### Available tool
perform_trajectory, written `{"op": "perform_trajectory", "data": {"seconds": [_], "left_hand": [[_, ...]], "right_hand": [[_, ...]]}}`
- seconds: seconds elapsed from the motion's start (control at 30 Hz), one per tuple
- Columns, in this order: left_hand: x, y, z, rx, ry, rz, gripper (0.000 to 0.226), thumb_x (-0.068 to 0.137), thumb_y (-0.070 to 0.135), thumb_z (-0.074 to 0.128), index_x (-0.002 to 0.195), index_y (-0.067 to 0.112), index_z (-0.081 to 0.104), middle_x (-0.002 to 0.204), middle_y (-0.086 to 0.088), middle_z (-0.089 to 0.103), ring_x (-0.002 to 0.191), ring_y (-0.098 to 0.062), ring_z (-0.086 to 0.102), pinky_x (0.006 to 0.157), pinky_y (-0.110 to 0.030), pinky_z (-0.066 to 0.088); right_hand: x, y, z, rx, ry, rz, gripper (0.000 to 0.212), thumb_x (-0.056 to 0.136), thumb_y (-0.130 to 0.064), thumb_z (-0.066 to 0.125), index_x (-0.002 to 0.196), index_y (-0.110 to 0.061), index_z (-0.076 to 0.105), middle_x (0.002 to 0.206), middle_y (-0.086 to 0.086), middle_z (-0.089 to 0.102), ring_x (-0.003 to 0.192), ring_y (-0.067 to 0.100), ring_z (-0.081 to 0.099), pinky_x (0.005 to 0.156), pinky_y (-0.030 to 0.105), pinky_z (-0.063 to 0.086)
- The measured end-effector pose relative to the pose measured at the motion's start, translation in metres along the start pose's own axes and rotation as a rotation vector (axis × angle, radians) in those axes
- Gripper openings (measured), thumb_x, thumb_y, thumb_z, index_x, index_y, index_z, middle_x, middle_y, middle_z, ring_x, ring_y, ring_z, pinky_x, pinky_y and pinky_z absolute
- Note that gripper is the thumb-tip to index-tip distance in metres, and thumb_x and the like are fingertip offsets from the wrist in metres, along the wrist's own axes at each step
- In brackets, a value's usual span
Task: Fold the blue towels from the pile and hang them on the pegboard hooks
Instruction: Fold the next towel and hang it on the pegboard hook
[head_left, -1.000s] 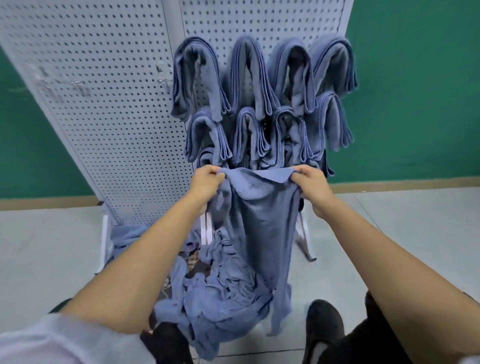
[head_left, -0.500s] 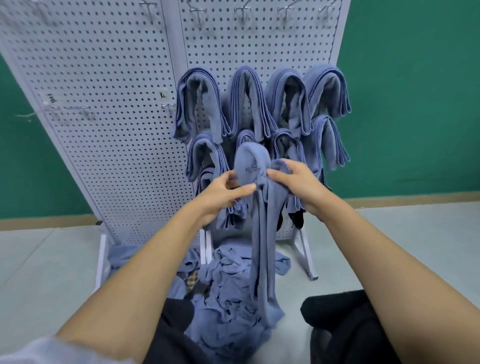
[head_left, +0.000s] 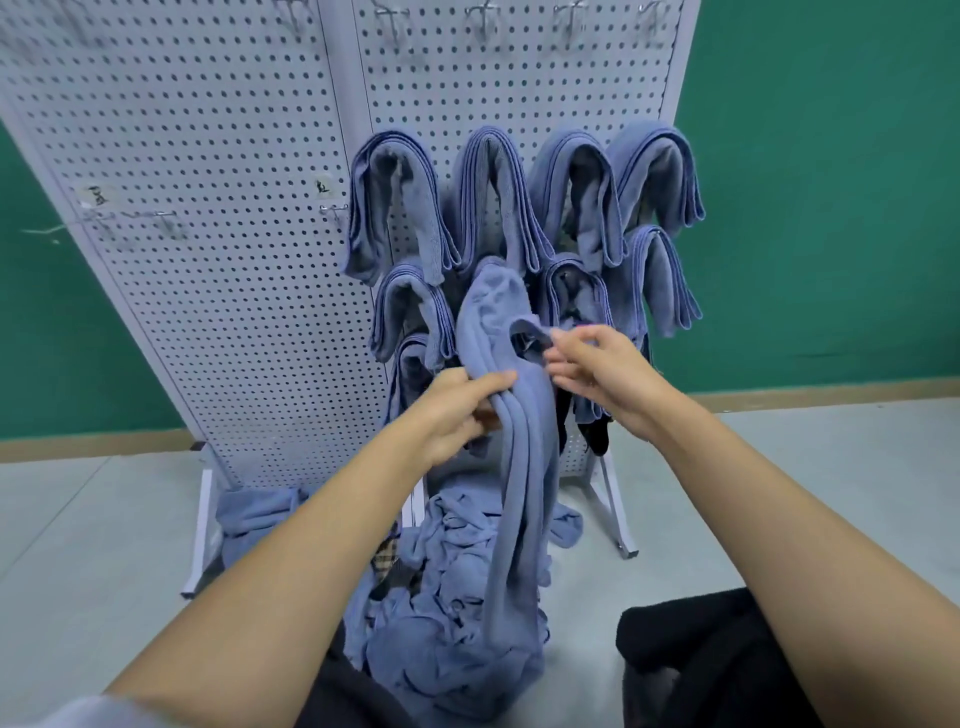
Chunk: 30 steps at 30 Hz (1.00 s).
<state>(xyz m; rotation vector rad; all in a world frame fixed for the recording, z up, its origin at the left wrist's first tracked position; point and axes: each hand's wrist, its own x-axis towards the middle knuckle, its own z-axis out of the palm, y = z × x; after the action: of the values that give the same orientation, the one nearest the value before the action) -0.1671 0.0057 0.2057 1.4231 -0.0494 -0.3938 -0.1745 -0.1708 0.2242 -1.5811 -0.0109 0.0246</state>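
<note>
Left hand (head_left: 453, 415) grips towel (head_left: 522, 467); right hand (head_left: 605, 376) blurred

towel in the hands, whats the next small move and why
Probably the right hand should pinch the loose top edge and fold it flush: the towel hangs bunched from the left hand, top uneven, its tail on the pile.
</note>
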Motion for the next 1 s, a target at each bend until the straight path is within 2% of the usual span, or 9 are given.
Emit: {"op": "perform_trajectory", "data": {"seconds": [0.07,0.13,0.27,0.33,0.4,0.5,0.63,0.87,1.0], "left_hand": [[0.0,0.007,-0.002,-0.161,0.068,0.024,0.015,0.092,0.012,0.061,0.078,0.008,0.056,0.048,0.004,0.052,0.044,-0.007,0.046,0.054,-0.022,0.049],[-0.002,0.01,-0.003,-0.267,0.095,0.058,0.015,0.093,0.013,0.059,0.079,0.007,0.057,0.049,0.004,0.053,0.042,-0.005,0.046,0.049,-0.018,0.048],[-0.009,0.012,-0.003,-0.374,0.023,0.091,0.012,0.092,0.008,0.06,0.099,-0.001,0.062,0.087,-0.011,0.07,0.077,-0.014,0.069,0.071,-0.022,0.057],[-0.012,0.009,-0.002,-0.251,-0.023,0.088,0.008,0.09,0.005,0.06,0.097,0.002,0.063,0.078,-0.005,0.068,0.074,-0.014,0.064,0.074,-0.019,0.054],[-0.018,0.007,-0.001,-0.043,-0.028,0.092,0.008,0.089,0.003,0.062,0.094,0.008,0.065,0.069,0.003,0.064,0.065,-0.009,0.055,0.064,-0.014,0.047],[-0.023,0.001,-0.004,0.125,-0.01,0.068,0.025,0.084,0.003,0.069,0.107,0.013,0.066,0.09,0.003,0.07,0.072,-0.002,0.062,0.06,-0.014,0.047],[-0.025,-0.006,-0.011,0.233,0.057,0.026,0.016,0.08,0.007,0.074,0.095,0.01,0.071,0.088,-0.005,0.07,0.078,-0.013,0.063,0.068,-0.02,0.055],[-0.024,-0.009,-0.01,0.158,0.097,0.103,0.005,0.084,0.014,0.073,0.087,0.013,0.068,0.071,0.006,0.062,0.064,-0.004,0.058,0.067,-0.02,0.05],[-0.024,-0.009,-0.007,0.158,0.115,0.13,0.003,0.087,0.016,0.069,0.09,0.015,0.07,0.069,0.009,0.062,0.065,-0.003,0.055,0.066,-0.018,0.049]], "right_hand": [[-0.01,0.005,0.0,-0.132,-0.091,0.043,0.02,0.094,-0.032,0.058,0.091,-0.012,0.058,0.09,0.008,0.062,0.085,0.017,0.06,0.094,0.034,0.05],[-0.017,0.012,0.002,-0.227,-0.188,0.082,0.021,0.091,-0.036,0.062,0.093,-0.015,0.06,0.098,0.012,0.065,0.096,0.023,0.064,0.091,0.032,0.051],[-0.024,0.022,0.011,-0.229,-0.215,0.076,0.022,0.089,-0.026,0.066,0.101,-0.008,0.06,0.094,0.013,0.063,0.087,0.018,0.059,0.081,0.025,0.053],[-0.026,0.024,0.014,-0.165,-0.164,0.069,0.013,0.092,-0.017,0.062,0.09,-0.006,0.056,0.08,0.012,0.053,0.08,0.019,0.053,0.075,0.025,0.056],[-0.026,0.024,0.016,-0.087,-0.127,0.081,0.021,0.094,-0.013,0.058,0.076,-0.013,0.048,0.076,0.009,0.046,0.074,0.019,0.05,0.069,0.025,0.057],[-0.023,0.025,0.017,0.007,-0.073,0.078,0.03,0.096,-0.012,0.054,0.069,-0.019,0.043,0.066,0.002,0.04,0.059,0.013,0.041,0.062,0.024,0.049],[-0.021,0.022,0.016,0.097,-0.022,0.052,0.026,0.098,-0.012,0.05,0.072,-0.017,0.049,0.055,-0.009,0.056,0.05,0.004,0.055,0.066,0.027,0.049],[-0.019,0.025,0.02,0.044,-0.073,0.045,0.02,0.097,-0.024,0.054,0.092,-0.011,0.068,0.087,0.004,0.07,0.087,0.019,0.061,0.084,0.034,0.046],[-0.021,0.026,0.024,-0.055,-0.029,0.025,0.022,0.093,-0.024,0.061,0.078,-0.012,0.07,0.081,0.011,0.058,0.079,0.023,0.047,0.075,0.037,0.037]]}}
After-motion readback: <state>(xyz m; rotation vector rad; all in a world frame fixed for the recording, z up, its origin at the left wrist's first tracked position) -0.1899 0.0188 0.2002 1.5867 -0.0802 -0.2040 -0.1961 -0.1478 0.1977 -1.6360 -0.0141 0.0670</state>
